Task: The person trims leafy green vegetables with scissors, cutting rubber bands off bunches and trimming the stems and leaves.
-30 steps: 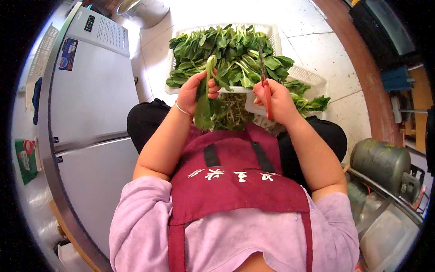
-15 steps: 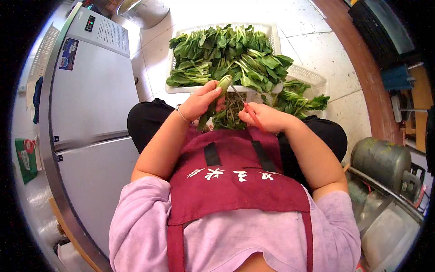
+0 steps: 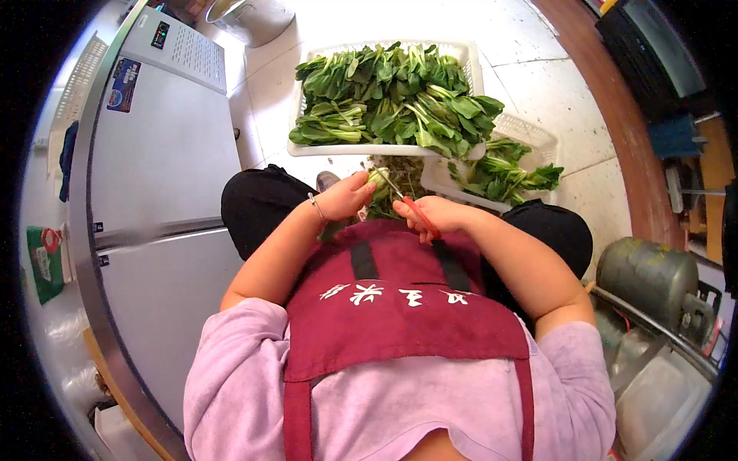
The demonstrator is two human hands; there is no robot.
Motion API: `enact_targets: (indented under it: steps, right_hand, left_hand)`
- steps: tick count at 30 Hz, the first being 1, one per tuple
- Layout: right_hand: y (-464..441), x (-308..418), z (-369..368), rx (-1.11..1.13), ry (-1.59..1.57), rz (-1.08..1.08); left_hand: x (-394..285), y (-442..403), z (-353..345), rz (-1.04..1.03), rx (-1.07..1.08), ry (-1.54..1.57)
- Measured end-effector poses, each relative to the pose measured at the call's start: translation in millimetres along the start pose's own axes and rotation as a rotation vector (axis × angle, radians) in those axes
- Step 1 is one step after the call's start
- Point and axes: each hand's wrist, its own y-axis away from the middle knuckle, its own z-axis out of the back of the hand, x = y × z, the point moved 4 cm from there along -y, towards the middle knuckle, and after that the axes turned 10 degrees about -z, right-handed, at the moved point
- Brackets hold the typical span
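Observation:
My left hand point(image 3: 344, 199) is closed around a leafy green point(image 3: 377, 177), its pale stem end pointing up and away from me. My right hand point(image 3: 441, 214) grips red-handled scissors point(image 3: 421, 217). Their blades reach to the stem end of the green, beside my left fingers; whether they touch it is hard to tell. Below both hands lies a heap of trimmings point(image 3: 409, 170) on the floor, partly hidden by the hands. Just beyond, a white basket point(image 3: 361, 150) holds rows of leafy greens point(image 3: 400, 92).
To the right, a second white basket point(image 3: 547, 142) holds loose greens point(image 3: 511, 173). A steel fridge point(image 3: 165, 154) stands close on the left. A metal pot point(image 3: 257, 23) is at the back left, and a gas cylinder point(image 3: 646, 273) lies at the right.
Both hands have moved down towards my lap, with the green and scissors still in them. The stem end now sits lower, and the view has shifted slightly.

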Motion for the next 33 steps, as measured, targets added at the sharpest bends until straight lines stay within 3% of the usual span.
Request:
enact_targets:
  steps: [4, 8, 11, 13, 15, 16, 19, 23, 26, 27, 30, 33]
  right_hand:
    - [-2, 0, -5, 0.043, 0.054, 0.008]
    - [-24, -14, -5, -0.009, 0.102, -0.047]
    - [-15, -10, -6, -0.006, 0.057, -0.070]
    - [-13, -4, -1, -0.114, 0.293, -0.001]
    - [4, 10, 6, -0.232, 0.408, 0.048]
    - [14, 20, 10, -0.348, 0.519, 0.096]
    - [19, 27, 18, -0.311, 0.494, 0.142]
    - [29, 36, 18, -0.398, 0.456, 0.267]
    - [29, 40, 14, -0.284, 0.469, 0.258]
    - [27, 39, 15, -0.290, 0.464, 0.254]
    - [23, 34, 15, -0.281, 0.532, 0.228]
    - [32, 38, 16, -0.263, 0.503, 0.275]
  left_hand:
    - [19, 7, -9, 0.152, 0.037, 0.246]
    - [41, 8, -9, 0.192, 0.108, 0.281]
    - [21, 11, -3, 0.235, 0.159, 0.230]
    - [21, 10, 6, 0.222, 0.160, 0.133]
    - [28, -1, 27, -0.096, 0.191, -0.349]
    - [17, -5, 43, 0.099, 0.173, -0.387]
    - [-29, -21, 93, 0.095, -0.056, -0.731]
    - [-44, -64, 133, -0.099, -0.264, -1.102]
    - [-14, -92, 141, -0.227, -0.256, -1.288]
    - [15, -103, 140, -0.158, -0.225, -1.376]
    - [52, -106, 129, -0.006, -0.248, -1.147]
    - [52, -103, 125, -0.053, -0.369, -1.131]
